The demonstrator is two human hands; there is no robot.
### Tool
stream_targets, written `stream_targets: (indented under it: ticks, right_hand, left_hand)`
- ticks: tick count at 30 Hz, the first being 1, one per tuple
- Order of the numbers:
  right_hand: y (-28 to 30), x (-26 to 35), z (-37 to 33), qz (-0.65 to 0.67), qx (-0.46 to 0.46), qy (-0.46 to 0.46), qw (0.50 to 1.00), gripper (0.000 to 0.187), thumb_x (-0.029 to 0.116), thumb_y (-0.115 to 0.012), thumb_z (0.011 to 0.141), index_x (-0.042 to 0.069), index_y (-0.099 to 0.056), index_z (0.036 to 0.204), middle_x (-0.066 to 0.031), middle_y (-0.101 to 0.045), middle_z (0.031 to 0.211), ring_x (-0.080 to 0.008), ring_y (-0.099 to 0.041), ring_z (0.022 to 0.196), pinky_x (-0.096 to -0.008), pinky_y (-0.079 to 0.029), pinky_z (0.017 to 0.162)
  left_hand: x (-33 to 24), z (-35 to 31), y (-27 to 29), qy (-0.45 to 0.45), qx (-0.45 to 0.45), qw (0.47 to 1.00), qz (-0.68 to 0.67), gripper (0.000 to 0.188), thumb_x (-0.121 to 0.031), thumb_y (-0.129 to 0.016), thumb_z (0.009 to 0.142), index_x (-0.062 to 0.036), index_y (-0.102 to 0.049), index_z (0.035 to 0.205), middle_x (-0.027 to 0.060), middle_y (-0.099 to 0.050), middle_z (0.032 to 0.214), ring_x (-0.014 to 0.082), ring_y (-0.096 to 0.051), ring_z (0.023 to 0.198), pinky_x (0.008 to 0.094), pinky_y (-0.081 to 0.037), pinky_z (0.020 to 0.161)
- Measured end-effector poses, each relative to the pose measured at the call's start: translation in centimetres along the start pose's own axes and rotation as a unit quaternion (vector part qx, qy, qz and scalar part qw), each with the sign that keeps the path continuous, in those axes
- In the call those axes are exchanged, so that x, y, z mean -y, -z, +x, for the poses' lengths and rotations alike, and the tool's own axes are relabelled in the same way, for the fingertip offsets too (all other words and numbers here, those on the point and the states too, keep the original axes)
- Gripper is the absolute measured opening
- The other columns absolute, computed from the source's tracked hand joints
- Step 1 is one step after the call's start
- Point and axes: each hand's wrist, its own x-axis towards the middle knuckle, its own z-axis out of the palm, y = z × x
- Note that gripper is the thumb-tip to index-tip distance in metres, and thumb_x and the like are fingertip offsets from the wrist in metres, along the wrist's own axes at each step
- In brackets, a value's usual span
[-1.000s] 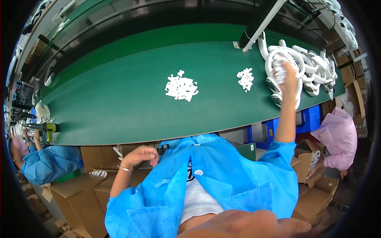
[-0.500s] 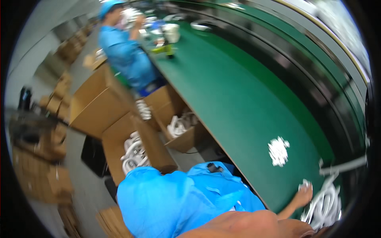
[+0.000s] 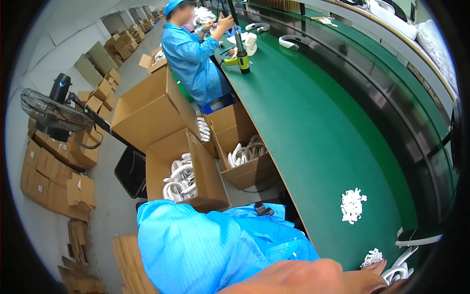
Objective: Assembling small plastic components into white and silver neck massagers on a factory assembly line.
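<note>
My left hand point(image 3: 374, 269) is at the lower right, low on the green table point(image 3: 298, 122). It lies against the near edge of a small heap of white plastic pieces point(image 3: 372, 257). The fingers look stretched out, though the tips are partly hidden. Farther up the table is a second, larger heap of small white pieces point(image 3: 352, 206). White curved neck-band parts point(image 3: 399, 272) lie just right of my hand. My blue sleeve point(image 3: 235, 240) fills the lower middle. My right hand is out of sight.
A co-worker in blue point(image 3: 196, 59) sits along the table, hands raised. Near them is a green-yellow power tool point(image 3: 240, 61). Open cartons point(image 3: 208, 176) with white curved parts stand left of the table. A fan point(image 3: 54, 110) and stacked boxes point(image 3: 49, 171) are farther left.
The view has shifted and sharpened; the scene sits somewhat lower and to the right. My left hand is lower in the picture, beside the small heap, with its wrist now hidden.
</note>
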Motion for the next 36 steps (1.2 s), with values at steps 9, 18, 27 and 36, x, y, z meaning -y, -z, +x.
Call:
stream_targets:
  ticks: [9, 18, 27, 36]
  right_hand:
    - [2.4, 1.3, -0.4, 0.028, 0.054, -0.08, 0.995, 0.035, 0.027, -0.047, 0.095, 0.0, -0.061, 0.112, -0.0207, -0.063, 0.106, -0.0354, -0.061, 0.098, -0.0374, -0.049, 0.086]
    - [-1.3, -1.5, -0.1, 0.146, -0.056, -0.071, 0.985, 0.034, 0.024, -0.046, 0.096, -0.002, -0.062, 0.11, -0.0188, -0.064, 0.107, -0.0331, -0.062, 0.096, -0.0356, -0.049, 0.085]
    - [-1.3, -3.5, -2.0, 0.189, -0.192, -0.096, 0.958, 0.022, 0.01, -0.053, 0.093, 0.008, -0.066, 0.11, -0.0106, -0.07, 0.094, -0.0191, -0.067, 0.078, -0.0282, -0.053, 0.069]
    - [1.8, 4.9, -0.4, 0.268, -0.151, -0.005, 0.951, 0.015, 0.009, -0.062, 0.085, 0.005, -0.068, 0.099, -0.0105, -0.067, 0.076, -0.0177, -0.062, 0.058, -0.0297, -0.047, 0.054]
  left_hand:
    - [0.1, -1.1, -2.0, 0.014, -0.02, 0.999, -0.045, 0.028, -0.03, -0.056, 0.091, -0.0047, -0.062, 0.102, 0.0092, -0.064, 0.099, 0.0221, -0.061, 0.089, 0.0355, -0.049, 0.079]
    - [-0.5, -1.8, -4.6, 0.002, -0.017, 0.996, -0.093, 0.029, -0.031, -0.056, 0.091, -0.0046, -0.061, 0.103, 0.0093, -0.063, 0.101, 0.0218, -0.06, 0.09, 0.0352, -0.049, 0.079]
    - [-0.3, -4.5, -6.3, -0.03, 0.082, 0.943, -0.322, 0.031, -0.032, -0.057, 0.091, -0.0045, -0.061, 0.105, 0.0094, -0.063, 0.102, 0.0216, -0.06, 0.09, 0.0348, -0.048, 0.08]
    - [0.7, -7.7, 2.9, -0.065, -0.143, 0.866, -0.474, 0.036, -0.031, -0.059, 0.09, -0.0007, -0.059, 0.11, 0.0098, -0.062, 0.105, 0.0193, -0.059, 0.092, 0.0321, -0.048, 0.081]
